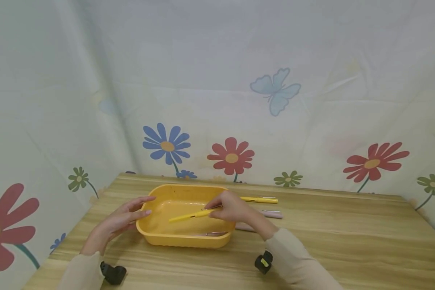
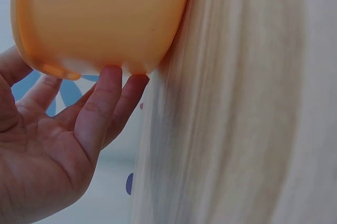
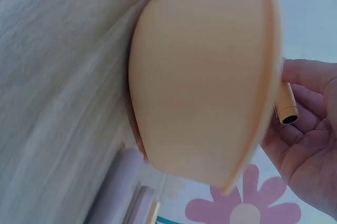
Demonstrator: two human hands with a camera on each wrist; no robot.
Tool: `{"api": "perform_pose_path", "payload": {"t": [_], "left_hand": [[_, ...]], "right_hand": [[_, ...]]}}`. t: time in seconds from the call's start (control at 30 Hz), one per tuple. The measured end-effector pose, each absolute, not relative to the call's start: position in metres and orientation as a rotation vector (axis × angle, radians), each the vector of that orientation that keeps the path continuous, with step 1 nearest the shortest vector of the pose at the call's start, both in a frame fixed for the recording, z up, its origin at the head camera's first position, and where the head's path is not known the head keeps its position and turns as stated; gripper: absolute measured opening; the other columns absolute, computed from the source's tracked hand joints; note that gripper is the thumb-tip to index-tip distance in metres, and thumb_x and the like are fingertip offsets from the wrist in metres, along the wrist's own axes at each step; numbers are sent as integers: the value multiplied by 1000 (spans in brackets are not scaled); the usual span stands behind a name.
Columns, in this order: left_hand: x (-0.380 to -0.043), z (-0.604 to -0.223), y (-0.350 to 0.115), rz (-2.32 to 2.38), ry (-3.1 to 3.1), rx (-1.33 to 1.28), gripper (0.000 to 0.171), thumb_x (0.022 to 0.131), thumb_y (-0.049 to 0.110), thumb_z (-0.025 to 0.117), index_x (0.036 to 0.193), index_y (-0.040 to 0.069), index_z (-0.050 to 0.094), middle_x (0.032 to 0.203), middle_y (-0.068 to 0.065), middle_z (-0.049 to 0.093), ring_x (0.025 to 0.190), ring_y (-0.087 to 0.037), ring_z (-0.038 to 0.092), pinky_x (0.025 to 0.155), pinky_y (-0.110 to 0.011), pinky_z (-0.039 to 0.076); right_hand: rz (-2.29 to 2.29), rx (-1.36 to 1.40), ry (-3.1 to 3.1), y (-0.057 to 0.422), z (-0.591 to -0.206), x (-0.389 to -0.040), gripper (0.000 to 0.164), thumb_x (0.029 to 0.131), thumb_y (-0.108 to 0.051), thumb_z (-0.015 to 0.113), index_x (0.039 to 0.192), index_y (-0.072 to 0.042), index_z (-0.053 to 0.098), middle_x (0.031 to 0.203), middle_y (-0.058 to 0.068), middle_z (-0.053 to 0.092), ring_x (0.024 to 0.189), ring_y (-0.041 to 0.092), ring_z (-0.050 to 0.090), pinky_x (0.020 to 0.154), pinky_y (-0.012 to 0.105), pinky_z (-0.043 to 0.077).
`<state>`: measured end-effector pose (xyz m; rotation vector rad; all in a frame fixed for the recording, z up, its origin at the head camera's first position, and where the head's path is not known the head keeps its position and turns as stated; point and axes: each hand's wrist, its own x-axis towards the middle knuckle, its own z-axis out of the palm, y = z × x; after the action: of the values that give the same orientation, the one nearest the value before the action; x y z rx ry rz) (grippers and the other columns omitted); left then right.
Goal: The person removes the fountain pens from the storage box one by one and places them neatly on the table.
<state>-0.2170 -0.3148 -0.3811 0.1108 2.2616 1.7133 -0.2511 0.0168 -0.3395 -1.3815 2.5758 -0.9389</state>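
Observation:
A yellow plastic tray with a raised rim stands on the wooden table. My left hand grips its left end, with some fingers over the rim and others against the outer wall in the left wrist view. Over the tray's right half, my right hand pinches a yellow pen that slants down to the left. The pen's end shows beside the palm in the right wrist view. Inside the tray, a pen with a metal clip lies along the front wall, partly hidden.
Right of the tray, another yellow pen and two pale lilac pens lie on the table, partly behind my right hand and forearm. A flower-printed curtain hangs along the table's back edge.

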Motion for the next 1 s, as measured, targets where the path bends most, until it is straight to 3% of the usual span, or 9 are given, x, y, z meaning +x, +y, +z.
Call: {"api": "perform_pose_path", "payload": {"t": [0.43, 0.73, 1.0], "left_hand": [[-216, -381, -314, 1714, 2253, 113, 65, 89, 26, 57, 141, 5, 25, 147, -29, 10, 115, -32, 49, 86, -41, 51], [-217, -381, -314, 1697, 2268, 103, 63, 90, 25, 56, 142, 6, 26, 147, -28, 9, 117, -34, 47, 87, -41, 50], [-217, -379, -313, 1685, 2281, 84, 62, 90, 24, 56, 142, 5, 26, 147, -28, 9, 118, -36, 46, 86, -39, 51]], "right_hand": [[-1120, -1259, 2605, 55, -331, -243, 19, 81, -9, 66, 99, -1, 69, 96, 9, 70, 89, 17, 64, 76, 22, 53], [-1282, -1139, 2549, 85, -331, -238, 20, 80, -8, 67, 99, 1, 69, 95, 12, 70, 80, 8, 64, 71, 21, 54], [-1291, -1110, 2546, 108, -329, -233, 22, 80, -9, 67, 100, 2, 68, 93, 14, 70, 73, 12, 63, 64, 17, 53]]}}
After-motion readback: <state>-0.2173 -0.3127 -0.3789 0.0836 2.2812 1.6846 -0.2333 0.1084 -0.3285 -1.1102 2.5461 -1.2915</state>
